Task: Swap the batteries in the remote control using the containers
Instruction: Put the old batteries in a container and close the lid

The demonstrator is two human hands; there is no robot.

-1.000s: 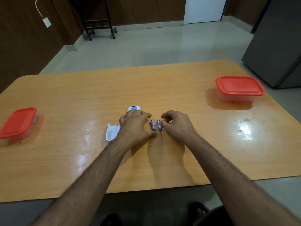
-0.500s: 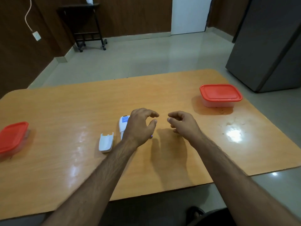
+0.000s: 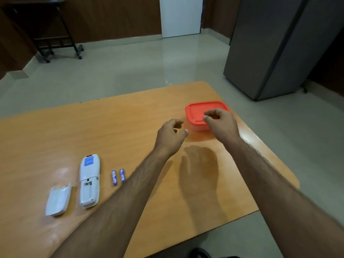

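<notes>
Here we take the remote control as our landmark and place every other item relative to it.

Remote control (image 3: 89, 180): white, lying back-side up on the wooden table (image 3: 55, 131); we see its battery bay uncovered and empty at the near end, and a blue label at the far end.

Battery cover (image 3: 58, 199): white, lying flat just beside the remote control on its left, apart from it.

Batteries (image 3: 118, 176): two small blue-and-white cells, lying side by side on the table just to the right of the remote control, roughly parallel to it and touching neither it nor a hand.

Container (image 3: 202, 114): clear tub with a red lid, closed, standing well to the right of the remote control and farther from us, near the table's far right corner.

Left hand (image 3: 170, 137): raised above the table, well to the right of and beyond the remote control, between it and the container; we see the fingers loosely curled, thumb and fingers apart, holding nothing.

Right hand (image 3: 222, 124): farthest right of the remote control, over the near right part of the container's lid; fingers loosely curled with nothing between them. We cannot tell whether the fingertips touch the lid.

Floor: grey tile beyond the table.
</notes>
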